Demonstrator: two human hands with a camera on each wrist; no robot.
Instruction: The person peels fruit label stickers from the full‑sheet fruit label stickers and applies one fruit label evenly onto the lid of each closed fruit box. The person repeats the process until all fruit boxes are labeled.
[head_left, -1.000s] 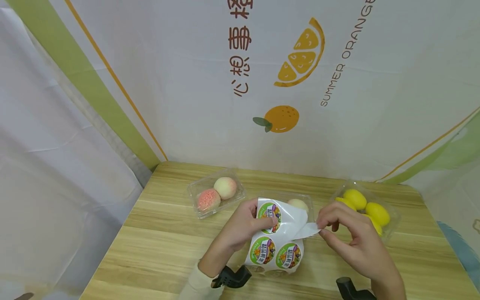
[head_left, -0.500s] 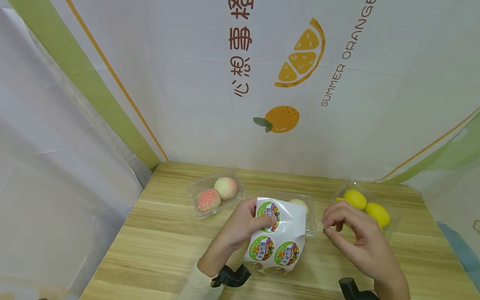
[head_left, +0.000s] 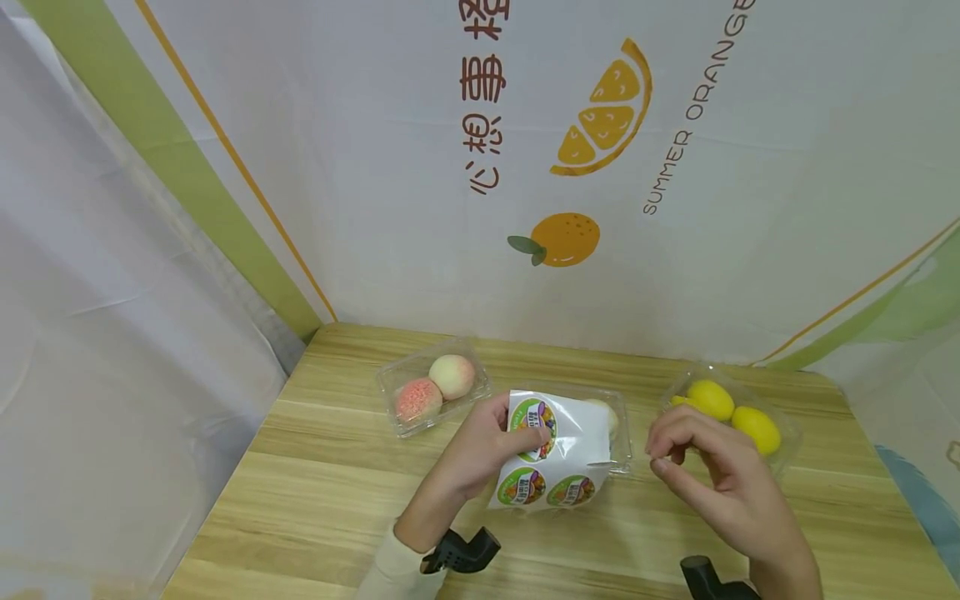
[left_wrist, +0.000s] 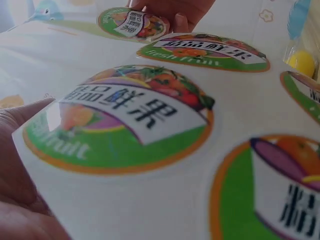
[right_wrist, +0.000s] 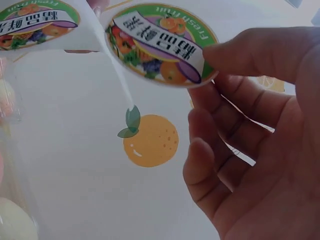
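Note:
My left hand (head_left: pixel 476 446) holds a white sheet of round fruit stickers (head_left: pixel 581 429), thumb on top, over the middle of the table. Green labels with pictured fruit and the words "fresh fruit" show large on the sheet in the left wrist view. To its right, my right hand (head_left: pixel 712 475) pinches one round sticker (right_wrist: pixel 162 45) by its edge between thumb and fingers, its printed face turned to the right wrist camera. That sticker is apart from the sheet, and in the head view it is seen edge-on and hardly shows.
A clear box with two peaches (head_left: pixel 452 377) stands at the back left. Behind the sheet, another clear box (head_left: pixel 622 450) is partly hidden. Yellow lemons (head_left: pixel 756 429) fill a clear box at the right, partly behind my right hand. A printed curtain (head_left: pixel 412 208) hangs behind the table.
The sticker, half peeled with its white underside showing a second ago, has come off the sheet in my right hand. My left hand has tilted the sheet, its lower edge rising.

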